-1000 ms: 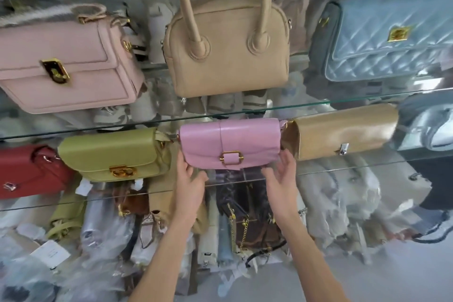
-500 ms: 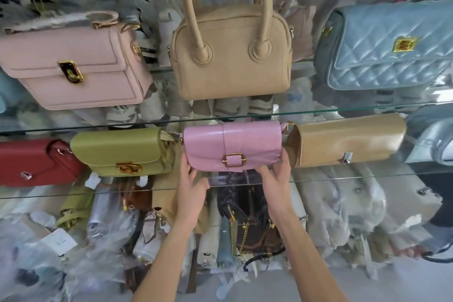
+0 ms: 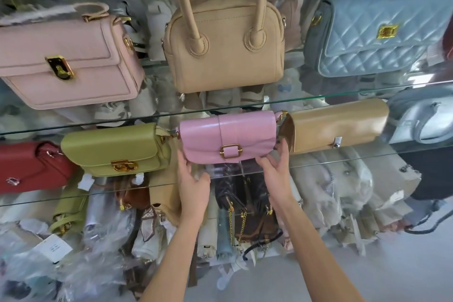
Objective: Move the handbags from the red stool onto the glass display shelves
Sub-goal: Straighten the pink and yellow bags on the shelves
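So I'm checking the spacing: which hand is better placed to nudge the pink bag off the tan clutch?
Right hand: its fingers reach the pink bag beside the tan clutch; the left hand sits opposite.

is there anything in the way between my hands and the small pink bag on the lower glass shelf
Nothing visible. The left hand and right hand reach the glossy pink flap handbag from below, fingertips at its lower corners. The olive green handbag and tan clutch flank it.

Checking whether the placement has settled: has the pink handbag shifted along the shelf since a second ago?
No. The pink handbag still sits between the green handbag and tan clutch.
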{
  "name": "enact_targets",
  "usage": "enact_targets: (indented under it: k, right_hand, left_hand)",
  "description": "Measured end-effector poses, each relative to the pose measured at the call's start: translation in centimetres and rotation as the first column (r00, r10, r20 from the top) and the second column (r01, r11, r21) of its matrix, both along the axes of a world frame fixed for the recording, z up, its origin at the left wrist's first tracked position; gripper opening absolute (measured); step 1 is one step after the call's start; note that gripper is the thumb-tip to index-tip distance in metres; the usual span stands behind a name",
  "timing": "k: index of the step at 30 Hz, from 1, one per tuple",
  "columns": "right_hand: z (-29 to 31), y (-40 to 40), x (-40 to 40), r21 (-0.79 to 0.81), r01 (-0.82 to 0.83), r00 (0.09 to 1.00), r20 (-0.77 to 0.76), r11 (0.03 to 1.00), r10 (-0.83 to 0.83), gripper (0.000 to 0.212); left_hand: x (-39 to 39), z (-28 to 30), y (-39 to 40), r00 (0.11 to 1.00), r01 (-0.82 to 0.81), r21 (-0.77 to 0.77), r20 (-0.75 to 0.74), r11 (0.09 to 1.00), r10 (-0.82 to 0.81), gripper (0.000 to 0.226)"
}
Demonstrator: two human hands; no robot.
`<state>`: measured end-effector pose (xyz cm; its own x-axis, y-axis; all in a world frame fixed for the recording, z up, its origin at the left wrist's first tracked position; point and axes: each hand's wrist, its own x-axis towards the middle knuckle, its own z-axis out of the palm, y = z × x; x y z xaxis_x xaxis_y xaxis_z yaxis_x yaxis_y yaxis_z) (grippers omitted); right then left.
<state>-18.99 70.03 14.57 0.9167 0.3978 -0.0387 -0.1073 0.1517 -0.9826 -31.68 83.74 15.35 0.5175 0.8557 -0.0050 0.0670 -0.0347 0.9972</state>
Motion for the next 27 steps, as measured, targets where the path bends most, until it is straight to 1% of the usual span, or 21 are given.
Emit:
enact_targets:
  k: [2,3,5,7,9,13,16,21,24,27]
  right_hand:
    - [-0.4,-1.1,0.1,-0.033,0.04,0.999,0.024,0.999,-0.039,0.082]
    - [-0.6,-1.9,0.3,-0.053,0.062,0.997,0.04,0.997,-0.06,0.078]
    - [-0.7,-3.6,0.5,-0.1,0.104,0.993,0.073,0.989,-0.097,0.068]
    - [-0.8,-5.8,1.4,-0.118,0.168,0.983,0.095,0.979,-0.158,0.058]
    - [-0.8,-8.1,3.1,-0.133,0.233,0.969,0.119,0.963,-0.218,0.056]
    - [-0.5,-12.3,7.0,-0.133,0.327,0.939,0.162,0.936,-0.305,0.059]
    - [-0.4,-15.5,10.7,-0.121,0.387,0.916,0.165,0.914,-0.365,0.067]
    - [-0.6,-20.5,16.4,-0.146,0.31,0.944,0.167,0.939,-0.286,0.083]
    - [-0.4,-22.4,19.1,-0.139,0.206,0.971,0.155,0.969,-0.184,0.082]
    - [-0.5,-23.0,20.4,-0.108,0.093,0.985,0.153,0.99,-0.076,0.081]
  left_hand:
    - [0.0,-0.4,-1.7,0.992,-0.124,0.025,0.023,0.992,0.123,0.086]
    - [0.1,-0.6,-2.9,0.986,-0.161,0.055,0.048,0.985,0.159,0.08]
    - [0.4,-1.1,-5.1,0.982,-0.183,0.117,0.065,0.976,0.177,0.076]
    - [1.1,-1.9,-7.6,0.991,-0.135,0.185,0.041,0.973,0.13,0.078]
    - [2.4,-2.4,-10.1,0.998,-0.059,0.253,0.027,0.966,0.054,0.078]
    - [6.0,-2.3,-14.1,0.998,0.065,0.261,0.002,0.963,-0.067,0.074]
    - [9.6,-2.2,-16.2,0.991,0.131,0.256,-0.022,0.958,-0.129,0.082]
    - [15.6,-1.8,-19.8,0.999,0.037,0.154,-0.02,0.987,-0.035,0.087]
    - [18.0,-1.4,-21.3,0.999,-0.043,0.124,-0.024,0.991,0.047,0.089]
    - [18.8,-1.4,-22.3,0.994,-0.101,0.124,-0.037,0.987,0.106,0.095]
